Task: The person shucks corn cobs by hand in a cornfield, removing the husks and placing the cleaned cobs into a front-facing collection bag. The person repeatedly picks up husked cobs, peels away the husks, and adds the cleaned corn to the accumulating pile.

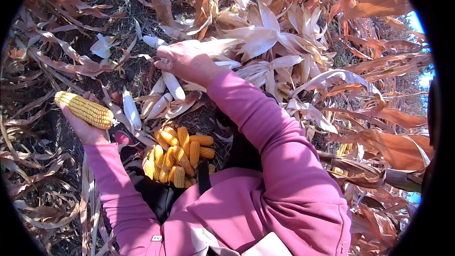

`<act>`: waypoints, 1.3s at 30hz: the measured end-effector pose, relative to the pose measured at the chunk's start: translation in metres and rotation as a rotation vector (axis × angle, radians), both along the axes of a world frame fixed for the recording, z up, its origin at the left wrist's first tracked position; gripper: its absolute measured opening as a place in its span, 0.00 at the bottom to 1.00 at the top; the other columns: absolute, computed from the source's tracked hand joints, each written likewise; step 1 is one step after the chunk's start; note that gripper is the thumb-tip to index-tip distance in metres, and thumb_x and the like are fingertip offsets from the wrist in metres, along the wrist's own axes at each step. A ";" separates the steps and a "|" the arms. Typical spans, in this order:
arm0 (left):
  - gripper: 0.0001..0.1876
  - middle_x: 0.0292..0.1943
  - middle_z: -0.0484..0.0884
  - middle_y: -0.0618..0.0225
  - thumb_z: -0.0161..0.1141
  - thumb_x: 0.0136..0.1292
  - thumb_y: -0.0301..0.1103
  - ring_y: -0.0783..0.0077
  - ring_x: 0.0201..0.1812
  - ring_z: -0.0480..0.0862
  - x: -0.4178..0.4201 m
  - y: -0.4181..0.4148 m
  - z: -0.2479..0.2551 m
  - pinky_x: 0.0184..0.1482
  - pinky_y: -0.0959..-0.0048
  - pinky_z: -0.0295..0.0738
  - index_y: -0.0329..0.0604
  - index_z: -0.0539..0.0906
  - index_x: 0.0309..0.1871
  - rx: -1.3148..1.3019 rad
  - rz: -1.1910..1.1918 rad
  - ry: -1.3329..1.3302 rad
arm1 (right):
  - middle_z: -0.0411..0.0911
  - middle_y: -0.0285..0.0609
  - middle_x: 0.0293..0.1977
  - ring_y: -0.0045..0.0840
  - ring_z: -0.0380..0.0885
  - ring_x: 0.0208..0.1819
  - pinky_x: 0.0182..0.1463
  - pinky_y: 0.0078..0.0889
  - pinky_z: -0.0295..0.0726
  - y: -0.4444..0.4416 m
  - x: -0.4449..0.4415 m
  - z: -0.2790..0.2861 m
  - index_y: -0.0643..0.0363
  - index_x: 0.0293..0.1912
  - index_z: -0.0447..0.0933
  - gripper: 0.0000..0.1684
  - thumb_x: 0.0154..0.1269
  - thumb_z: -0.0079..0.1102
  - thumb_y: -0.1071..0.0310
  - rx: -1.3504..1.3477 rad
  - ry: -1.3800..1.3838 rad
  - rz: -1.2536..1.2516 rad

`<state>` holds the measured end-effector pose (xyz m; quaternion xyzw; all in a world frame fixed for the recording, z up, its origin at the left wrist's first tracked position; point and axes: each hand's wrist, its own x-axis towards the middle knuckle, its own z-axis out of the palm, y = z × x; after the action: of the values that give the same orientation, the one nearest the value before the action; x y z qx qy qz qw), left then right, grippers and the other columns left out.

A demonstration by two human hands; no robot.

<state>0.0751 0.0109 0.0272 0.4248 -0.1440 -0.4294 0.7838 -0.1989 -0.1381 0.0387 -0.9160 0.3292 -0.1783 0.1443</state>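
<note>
My left hand (80, 122), out at the left, holds a husked ear of yellow corn (85, 110) lying along the palm and fingers. The ear's pale stalk end points right. Farther forward, my right hand (183, 58) has its fingers curled, next to dry corn husks (265, 39). Whether a husk is inside that fist cannot be made out. Just below it lie pale ears still wrapped in husk (173, 86), and another wrapped ear (131, 110) rests between my two hands. A pile of bare yellow ears (179, 153) lies on the ground close to my body.
Dry standing corn plants (376, 113) crowd the right side, with a thick stalk (369, 170) slanting in near my right elbow. Fallen dry leaves (39, 188) cover the ground at left. A dark strap (204, 177) hangs over the pile's near edge.
</note>
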 end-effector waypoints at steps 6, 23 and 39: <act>0.29 0.40 0.74 0.59 0.45 0.69 0.60 0.66 0.38 0.76 -0.036 -0.005 0.029 0.43 0.69 0.76 0.42 0.68 0.57 0.125 0.123 0.060 | 0.80 0.38 0.32 0.36 0.80 0.38 0.48 0.45 0.71 -0.081 -0.194 0.011 0.51 0.40 0.75 0.16 0.58 0.63 0.52 -0.429 0.260 -0.524; 0.25 0.38 0.80 0.59 0.59 0.66 0.51 0.62 0.39 0.81 -0.036 -0.011 -0.013 0.44 0.62 0.79 0.36 0.73 0.50 0.154 -0.172 0.137 | 0.72 0.56 0.56 0.45 0.74 0.56 0.57 0.39 0.74 0.094 0.026 -0.036 0.61 0.64 0.59 0.44 0.58 0.64 0.45 0.648 -0.359 0.185; 0.17 0.38 0.82 0.62 0.60 0.66 0.46 0.66 0.42 0.81 -0.067 -0.008 -0.012 0.51 0.64 0.76 0.39 0.77 0.42 0.116 -0.256 0.093 | 0.78 0.47 0.44 0.32 0.77 0.49 0.53 0.31 0.74 0.083 0.039 -0.049 0.61 0.52 0.69 0.40 0.44 0.75 0.49 1.163 -0.361 0.291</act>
<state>0.0083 0.0034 0.0155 0.4271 -0.1354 -0.5525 0.7028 -0.1600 -0.0550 -0.0101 -0.6783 0.2147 -0.1006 0.6955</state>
